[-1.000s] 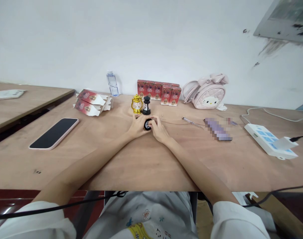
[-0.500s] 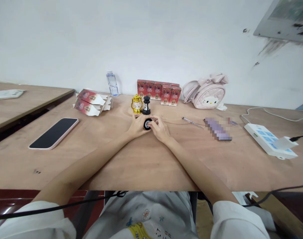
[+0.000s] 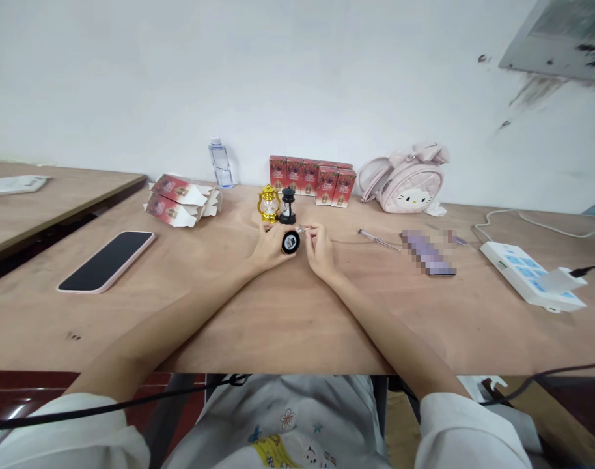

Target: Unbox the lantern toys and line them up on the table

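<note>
Frame centre: left hand curled round a small black round plastic piece, its pale face tipped toward the camera, probably so the right hand just beside can reach it. Right fingertips are pinched; on what, cannot tell. 2 ornaments stand behind on the wooden table: gold mini lantern, black mini lantern.

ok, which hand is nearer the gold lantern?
Left. The left hand, holding a black round part, lies just on the near side of the gold lantern; the right hand is further off, to the lantern's right and nearer the person.
</note>
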{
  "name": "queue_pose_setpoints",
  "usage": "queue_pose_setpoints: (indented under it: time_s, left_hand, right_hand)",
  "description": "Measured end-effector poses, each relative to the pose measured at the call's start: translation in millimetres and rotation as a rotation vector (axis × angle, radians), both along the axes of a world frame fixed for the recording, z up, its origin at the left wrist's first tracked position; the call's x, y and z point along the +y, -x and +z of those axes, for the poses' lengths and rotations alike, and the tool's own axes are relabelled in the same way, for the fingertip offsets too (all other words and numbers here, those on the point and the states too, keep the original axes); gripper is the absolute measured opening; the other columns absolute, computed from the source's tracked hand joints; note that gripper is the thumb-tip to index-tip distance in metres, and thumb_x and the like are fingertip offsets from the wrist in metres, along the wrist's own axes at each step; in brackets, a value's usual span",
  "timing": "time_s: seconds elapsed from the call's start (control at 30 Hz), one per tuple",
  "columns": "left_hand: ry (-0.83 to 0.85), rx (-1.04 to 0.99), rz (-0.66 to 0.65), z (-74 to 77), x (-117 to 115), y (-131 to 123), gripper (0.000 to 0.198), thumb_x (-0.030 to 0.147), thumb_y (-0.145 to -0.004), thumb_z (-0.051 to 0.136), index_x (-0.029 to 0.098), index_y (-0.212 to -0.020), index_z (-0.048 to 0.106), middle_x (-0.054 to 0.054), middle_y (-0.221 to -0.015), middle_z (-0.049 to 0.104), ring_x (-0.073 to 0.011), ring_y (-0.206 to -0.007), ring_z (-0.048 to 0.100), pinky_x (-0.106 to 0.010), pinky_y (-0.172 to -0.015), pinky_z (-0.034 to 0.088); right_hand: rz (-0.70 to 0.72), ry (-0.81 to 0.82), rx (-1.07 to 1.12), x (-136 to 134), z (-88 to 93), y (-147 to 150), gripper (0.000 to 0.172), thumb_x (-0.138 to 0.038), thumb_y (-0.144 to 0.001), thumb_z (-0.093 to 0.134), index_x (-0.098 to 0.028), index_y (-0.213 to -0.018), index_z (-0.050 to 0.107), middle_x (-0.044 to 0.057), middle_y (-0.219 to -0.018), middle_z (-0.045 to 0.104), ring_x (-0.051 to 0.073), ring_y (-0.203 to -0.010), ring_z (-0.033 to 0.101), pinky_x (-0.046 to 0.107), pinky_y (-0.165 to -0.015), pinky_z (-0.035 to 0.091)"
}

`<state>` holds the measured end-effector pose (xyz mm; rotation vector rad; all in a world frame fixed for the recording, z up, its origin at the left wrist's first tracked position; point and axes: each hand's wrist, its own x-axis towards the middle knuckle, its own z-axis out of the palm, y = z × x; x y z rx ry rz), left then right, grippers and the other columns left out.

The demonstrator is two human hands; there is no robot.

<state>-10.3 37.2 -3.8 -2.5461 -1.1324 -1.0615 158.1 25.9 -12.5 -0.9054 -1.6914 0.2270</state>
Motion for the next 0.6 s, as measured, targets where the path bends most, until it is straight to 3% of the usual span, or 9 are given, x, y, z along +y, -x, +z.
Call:
queue_pose_setpoints:
  time_s: [0.2,0.33,0.43,0.6]
  left_hand:
    - [-0.019,-0.065,0.057,0.6,-2.2,-0.4,0.036,0.038,-0.08,0.056,0.024,-0.112,0.048,-0.008,-0.11,0.065,-0.0256,-0.1,0.058,-0.044,-0.09,0.029]
    - [-0.053,-0.074,0.067,-0.6,-1.7,-0.8,0.033,0.038,-0.082,0.057,0.023,-0.11,0.05,-0.007,-0.106,0.067,-0.0244,-0.098,0.059,-0.043,-0.091,0.027]
    - [-0.099,-0.06,0.074,-1.5,0.3,-0.5,0.03,0.033,-0.083,0.055,0.021,-0.11,0.051,-0.008,-0.106,0.067,-0.0242,-0.098,0.06,-0.043,-0.09,0.027]
    - [-0.224,0.01,0.076,-3.4,5.2,0.7,0.026,0.03,-0.087,0.052,0.017,-0.109,0.055,-0.009,-0.103,0.069,-0.0231,-0.094,0.062,-0.042,-0.086,0.028]
  right_hand:
    - [0.088,0.519,0.599,6.4,-5.5,14.7,0.012,-0.016,-0.082,0.048,-0.021,-0.076,0.039,-0.002,-0.076,0.059,0.009,-0.062,0.059,0.022,-0.061,0.051]
    - [0.198,0.95,0.674,2.3,-0.6,24.2,0.014,-0.004,-0.076,0.052,-0.018,-0.075,0.049,-0.007,-0.055,0.055,0.006,-0.045,0.052,0.016,-0.048,0.044]
    - [0.296,1.087,0.648,-2.6,7.5,24.9,0.017,0.0,-0.075,0.049,-0.015,-0.069,0.054,-0.002,-0.05,0.058,0.007,-0.045,0.053,0.016,-0.048,0.046]
    - [0.391,1.193,0.685,-6.0,18.3,19.7,0.019,0.0,-0.079,0.046,-0.013,-0.073,0.058,0.004,-0.059,0.064,0.01,-0.058,0.062,0.018,-0.06,0.056]
